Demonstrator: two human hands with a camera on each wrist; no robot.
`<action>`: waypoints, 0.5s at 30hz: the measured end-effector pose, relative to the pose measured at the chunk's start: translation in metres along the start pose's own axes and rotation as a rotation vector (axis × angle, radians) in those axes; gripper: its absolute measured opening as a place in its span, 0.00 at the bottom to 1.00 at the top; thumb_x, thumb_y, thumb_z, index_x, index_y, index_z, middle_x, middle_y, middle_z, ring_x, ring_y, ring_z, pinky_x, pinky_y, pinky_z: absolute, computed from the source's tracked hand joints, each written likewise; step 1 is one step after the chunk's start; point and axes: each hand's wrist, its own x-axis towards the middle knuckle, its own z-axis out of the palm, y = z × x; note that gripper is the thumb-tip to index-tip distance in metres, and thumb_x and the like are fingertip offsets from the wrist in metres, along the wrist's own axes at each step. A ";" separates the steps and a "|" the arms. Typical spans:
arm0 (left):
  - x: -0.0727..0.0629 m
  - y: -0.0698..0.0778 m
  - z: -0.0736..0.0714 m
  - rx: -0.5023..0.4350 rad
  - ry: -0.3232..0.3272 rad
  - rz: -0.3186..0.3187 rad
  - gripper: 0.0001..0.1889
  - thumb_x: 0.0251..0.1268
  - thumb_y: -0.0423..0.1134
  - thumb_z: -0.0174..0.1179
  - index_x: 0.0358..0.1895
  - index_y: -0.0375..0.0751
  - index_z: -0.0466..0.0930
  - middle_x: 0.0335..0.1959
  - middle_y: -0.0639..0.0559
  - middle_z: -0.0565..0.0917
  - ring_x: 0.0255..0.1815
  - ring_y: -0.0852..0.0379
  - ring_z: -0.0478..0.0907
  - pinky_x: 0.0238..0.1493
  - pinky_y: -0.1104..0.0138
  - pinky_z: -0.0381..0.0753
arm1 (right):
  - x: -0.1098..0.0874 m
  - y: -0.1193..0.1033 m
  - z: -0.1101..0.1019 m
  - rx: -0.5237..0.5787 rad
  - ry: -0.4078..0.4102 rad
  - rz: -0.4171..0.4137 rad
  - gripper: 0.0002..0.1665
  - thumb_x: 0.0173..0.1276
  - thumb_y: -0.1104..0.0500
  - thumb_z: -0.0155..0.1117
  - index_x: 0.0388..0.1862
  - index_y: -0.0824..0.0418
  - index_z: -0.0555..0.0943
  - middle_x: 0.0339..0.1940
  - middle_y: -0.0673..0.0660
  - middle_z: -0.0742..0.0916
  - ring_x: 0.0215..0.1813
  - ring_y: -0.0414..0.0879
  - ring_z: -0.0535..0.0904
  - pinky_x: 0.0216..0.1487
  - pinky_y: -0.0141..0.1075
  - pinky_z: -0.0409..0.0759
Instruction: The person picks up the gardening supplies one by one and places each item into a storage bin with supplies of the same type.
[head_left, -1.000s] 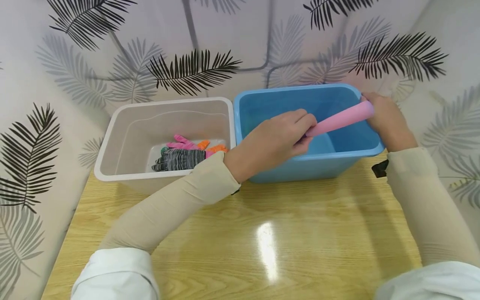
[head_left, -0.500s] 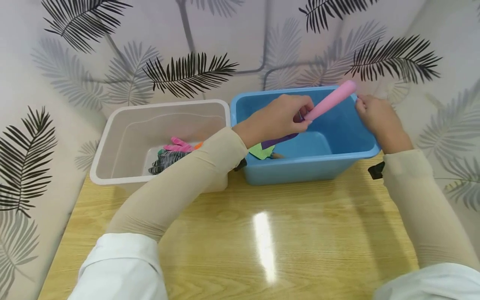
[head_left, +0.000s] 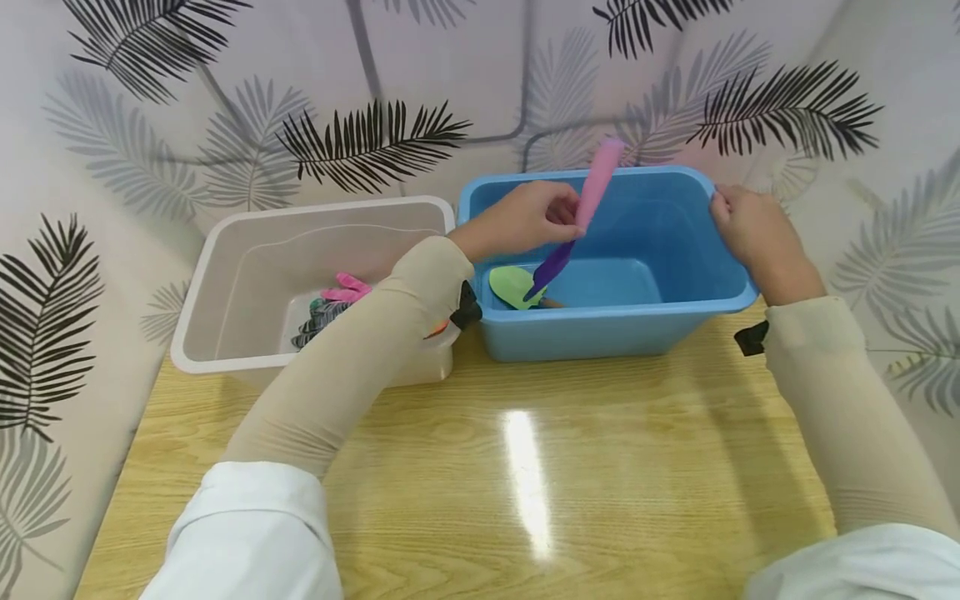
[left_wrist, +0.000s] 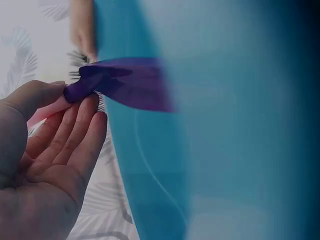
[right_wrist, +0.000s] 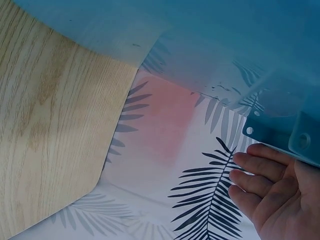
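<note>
In the head view my left hand (head_left: 528, 218) pinches a trowel by the lower end of its pink handle (head_left: 600, 179). Its purple blade (head_left: 551, 268) points down into the blue bin (head_left: 585, 315). The left wrist view shows thumb and fingertips at the neck, where the purple blade (left_wrist: 127, 82) meets the handle. A light green trowel (head_left: 513, 286) with a brown handle lies on the bin's floor at the left, partly behind the purple blade. My right hand (head_left: 761, 237) grips the bin's right rim; its fingers (right_wrist: 260, 170) lie under the rim in the right wrist view.
Left of the blue bin stands a beige bin (head_left: 225, 358) holding pink, orange and striped grey gloves (head_left: 322, 317), partly hidden by my left forearm. Both bins rest on a wooden table (head_left: 600, 467). A leaf-patterned cloth (head_left: 495, 83) rises behind them.
The pink handle has swung from pointing right to nearly upright, and the purple blade has come into view, tilted down. My left hand moved left and slightly back. The right hand stays on the rim.
</note>
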 end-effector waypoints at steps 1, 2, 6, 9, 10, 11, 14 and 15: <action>-0.001 0.000 -0.003 -0.009 0.000 -0.011 0.13 0.61 0.39 0.61 0.47 0.39 0.76 0.39 0.51 0.82 0.42 0.62 0.77 0.47 0.73 0.74 | -0.001 -0.001 0.000 0.000 -0.001 0.003 0.34 0.75 0.48 0.28 0.64 0.71 0.66 0.51 0.75 0.76 0.51 0.70 0.72 0.53 0.64 0.65; -0.003 0.002 -0.005 -0.019 0.000 -0.017 0.13 0.61 0.40 0.61 0.47 0.39 0.76 0.39 0.52 0.82 0.43 0.62 0.77 0.47 0.72 0.74 | -0.001 -0.001 0.000 -0.001 -0.002 0.005 0.34 0.75 0.48 0.28 0.64 0.71 0.65 0.51 0.75 0.76 0.51 0.70 0.72 0.53 0.64 0.65; -0.008 0.012 -0.014 -0.102 -0.002 -0.011 0.14 0.61 0.39 0.61 0.48 0.38 0.76 0.40 0.49 0.82 0.44 0.60 0.78 0.48 0.71 0.75 | -0.002 -0.001 -0.002 -0.006 -0.002 0.010 0.34 0.75 0.48 0.28 0.65 0.71 0.64 0.53 0.76 0.76 0.52 0.71 0.71 0.54 0.64 0.65; -0.007 0.020 -0.016 -0.248 -0.004 0.000 0.15 0.60 0.37 0.61 0.49 0.35 0.76 0.42 0.46 0.82 0.44 0.57 0.79 0.48 0.70 0.76 | -0.002 -0.001 -0.002 -0.005 0.001 0.013 0.33 0.75 0.48 0.28 0.62 0.71 0.68 0.50 0.75 0.77 0.50 0.70 0.72 0.52 0.63 0.66; -0.007 0.022 -0.016 -0.307 0.000 -0.005 0.15 0.60 0.36 0.61 0.50 0.34 0.75 0.42 0.45 0.82 0.45 0.56 0.79 0.49 0.69 0.77 | -0.002 -0.001 -0.002 0.000 -0.001 0.014 0.33 0.75 0.48 0.28 0.59 0.70 0.69 0.49 0.74 0.77 0.48 0.69 0.72 0.51 0.62 0.67; -0.005 0.024 -0.015 -0.365 0.006 -0.016 0.16 0.60 0.35 0.61 0.50 0.33 0.75 0.43 0.44 0.82 0.45 0.56 0.79 0.48 0.69 0.77 | -0.002 -0.001 -0.002 0.006 -0.004 0.015 0.33 0.75 0.48 0.28 0.58 0.70 0.70 0.47 0.73 0.78 0.47 0.68 0.73 0.49 0.62 0.68; 0.000 0.027 -0.012 -0.502 0.048 -0.066 0.18 0.59 0.34 0.62 0.52 0.33 0.74 0.45 0.43 0.81 0.45 0.55 0.79 0.48 0.67 0.78 | -0.002 -0.001 -0.002 0.027 -0.001 0.009 0.31 0.75 0.48 0.29 0.50 0.70 0.72 0.40 0.70 0.78 0.40 0.63 0.71 0.43 0.59 0.68; 0.003 0.027 -0.010 -0.553 0.068 -0.090 0.19 0.59 0.34 0.62 0.53 0.33 0.74 0.45 0.43 0.81 0.45 0.54 0.80 0.47 0.66 0.78 | -0.002 -0.001 -0.002 0.032 0.000 0.005 0.30 0.75 0.48 0.29 0.49 0.70 0.72 0.39 0.70 0.77 0.39 0.62 0.71 0.42 0.58 0.68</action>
